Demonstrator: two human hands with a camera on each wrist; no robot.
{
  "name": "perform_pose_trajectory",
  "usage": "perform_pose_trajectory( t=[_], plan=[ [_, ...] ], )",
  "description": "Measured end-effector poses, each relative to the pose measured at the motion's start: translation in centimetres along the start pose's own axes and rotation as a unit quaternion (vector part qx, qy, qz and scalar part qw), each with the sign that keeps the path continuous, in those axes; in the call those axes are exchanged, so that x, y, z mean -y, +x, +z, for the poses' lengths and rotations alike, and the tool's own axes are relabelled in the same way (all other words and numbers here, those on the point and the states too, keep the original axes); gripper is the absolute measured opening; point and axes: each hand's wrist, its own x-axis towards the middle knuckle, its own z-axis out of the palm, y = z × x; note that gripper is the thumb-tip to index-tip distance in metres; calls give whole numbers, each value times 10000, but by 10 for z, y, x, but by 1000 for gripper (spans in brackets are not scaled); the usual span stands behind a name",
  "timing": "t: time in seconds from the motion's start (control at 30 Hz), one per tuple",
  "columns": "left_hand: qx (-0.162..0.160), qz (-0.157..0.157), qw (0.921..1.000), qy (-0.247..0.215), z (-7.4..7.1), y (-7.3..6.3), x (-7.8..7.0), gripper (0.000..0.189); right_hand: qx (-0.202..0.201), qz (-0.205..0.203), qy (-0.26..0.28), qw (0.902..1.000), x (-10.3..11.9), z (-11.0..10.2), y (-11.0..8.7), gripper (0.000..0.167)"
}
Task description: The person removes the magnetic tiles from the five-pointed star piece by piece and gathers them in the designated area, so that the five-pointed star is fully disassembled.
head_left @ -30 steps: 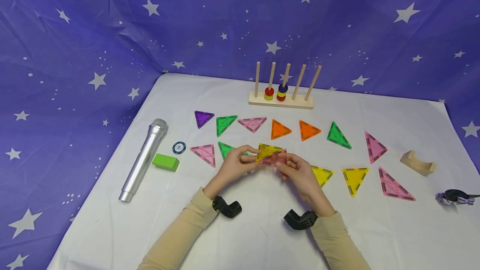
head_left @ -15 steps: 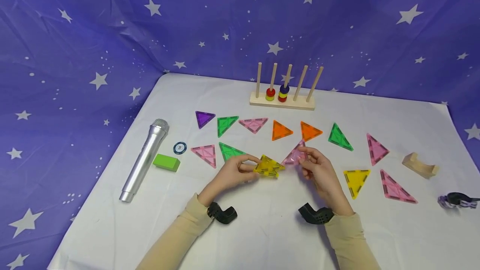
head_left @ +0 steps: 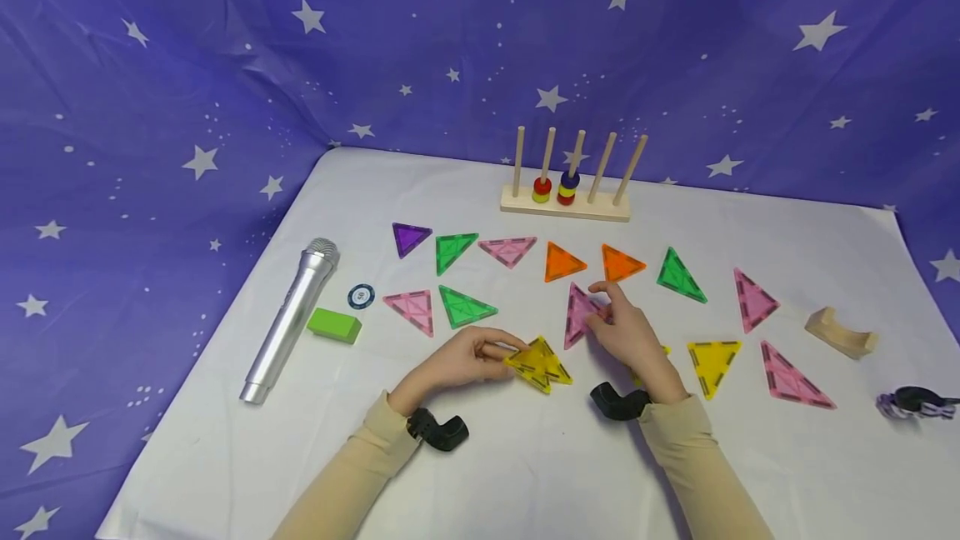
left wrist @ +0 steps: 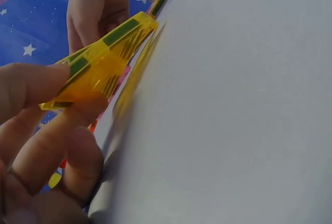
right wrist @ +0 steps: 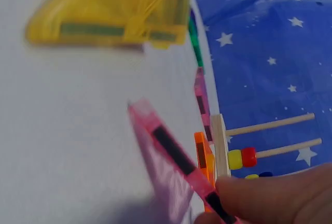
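Note:
My left hand (head_left: 467,358) pinches overlapping yellow triangular magnetic tiles (head_left: 546,361) by their left side. In the left wrist view the thumb lies on one face of the yellow tiles (left wrist: 98,66) and fingers are behind them, close over the table. My right hand (head_left: 632,338) pinches a pink triangular magnetic tile (head_left: 576,317) at its right edge. The right wrist view has this pink tile (right wrist: 174,151) tilted close above the white cloth, its magnet strips showing along the edge. Partly hidden under the right wrist lies another yellow tile (head_left: 664,351).
Several tiles lie around, among them a green triangle (head_left: 465,307), an orange triangle (head_left: 562,262) and a yellow triangle (head_left: 712,367). A pegged wooden stand (head_left: 566,204) is at the back. Left are a silver microphone (head_left: 291,319), a green block (head_left: 333,326) and a chip (head_left: 361,297).
The pink tile has come apart from the yellow tiles and moved right in my right hand. My left hand has brought the yellow tiles nearer the body and turned them.

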Motion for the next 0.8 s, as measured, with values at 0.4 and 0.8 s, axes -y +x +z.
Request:
perform_pose_trajectory(
  t=[0.4,0.8],
  plan=[
    [156,26,9992,-366,-3,3,3,37,743,-872,354,9928,18,7,-26,36],
    [-82,104,9954,-951,-1,-1,-17,37,1085,-1077,1159,9814,17,26,-53,34]
  ],
)
